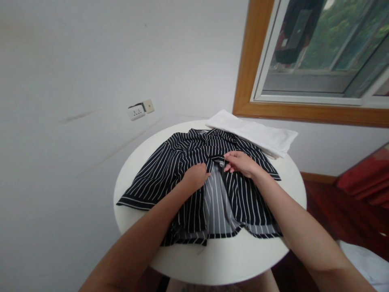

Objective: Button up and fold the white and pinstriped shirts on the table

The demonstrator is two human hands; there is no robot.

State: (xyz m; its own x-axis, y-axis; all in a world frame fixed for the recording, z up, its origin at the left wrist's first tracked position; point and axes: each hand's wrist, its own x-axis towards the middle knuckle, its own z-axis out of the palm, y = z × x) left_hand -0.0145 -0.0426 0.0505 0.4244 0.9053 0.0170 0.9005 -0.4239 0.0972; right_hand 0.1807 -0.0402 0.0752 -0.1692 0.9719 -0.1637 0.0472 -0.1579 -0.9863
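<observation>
Two bare forearms enter from the lower edge and meet over a striped shirt (170,170), black with thin white stripes, spread across the middle of a round white table (225,255). Shirt: lies front up, opened down the centre so that the paler inner side shows between the two front panels; hem toward the camera, collar end bunched at the far side, one sleeve stretched out toward the left rim. Left hand (197,176): knuckles up on the left front panel beside the opening, fingers curled onto the cloth; whether it pinches the fabric cannot be told. Right hand (241,163): on the right front panel, just across the opening from the left hand, fingertips (227,167) closed on that panel's edge. White folded cloth (255,134): flat at the far right of the table, touching the shirt's upper edge. Wall socket (135,112) and switch (148,106): on the white wall behind, left of the table. Window (252,61): wooden frame, upper right. Red cushion (361,178): at the right edge, well apart from the table.
</observation>
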